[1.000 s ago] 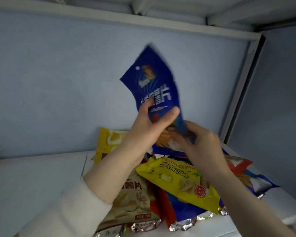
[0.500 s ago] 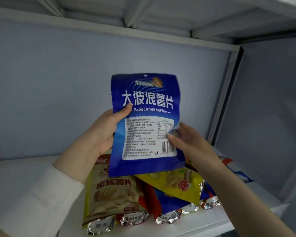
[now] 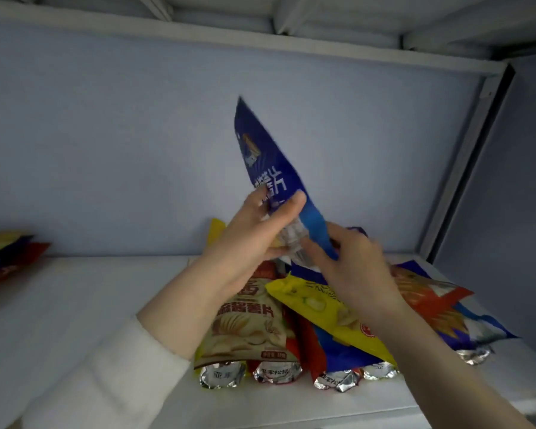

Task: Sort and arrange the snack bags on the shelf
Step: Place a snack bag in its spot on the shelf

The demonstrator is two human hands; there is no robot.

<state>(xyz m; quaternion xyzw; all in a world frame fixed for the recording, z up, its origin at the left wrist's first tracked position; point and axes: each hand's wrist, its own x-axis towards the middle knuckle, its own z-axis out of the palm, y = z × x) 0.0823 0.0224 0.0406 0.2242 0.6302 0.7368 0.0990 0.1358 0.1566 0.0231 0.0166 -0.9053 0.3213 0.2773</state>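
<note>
A dark blue snack bag (image 3: 268, 164) with white lettering stands almost edge-on in the air above the shelf, blurred by motion. My left hand (image 3: 251, 236) pinches its middle from the left, thumb on the front. My right hand (image 3: 350, 267) grips its lower edge from the right. Under my hands lies a pile of snack bags: a beige chip bag (image 3: 248, 329), a yellow bag (image 3: 319, 314) across the top, a red and blue bag (image 3: 430, 301) at the right, and more red and blue ones beneath with silver crimped ends.
The white shelf board (image 3: 90, 298) runs left from the pile. A few flat bags (image 3: 7, 255) lie at the far left edge. A blue back wall (image 3: 106, 144), a white upper shelf rail (image 3: 260, 44) and a white right post (image 3: 464, 156) enclose the space.
The blue bag, held flat with its back label toward me half a second ago, has been turned edge-on and tilted left. The view has shifted, and bags at the far left now show.
</note>
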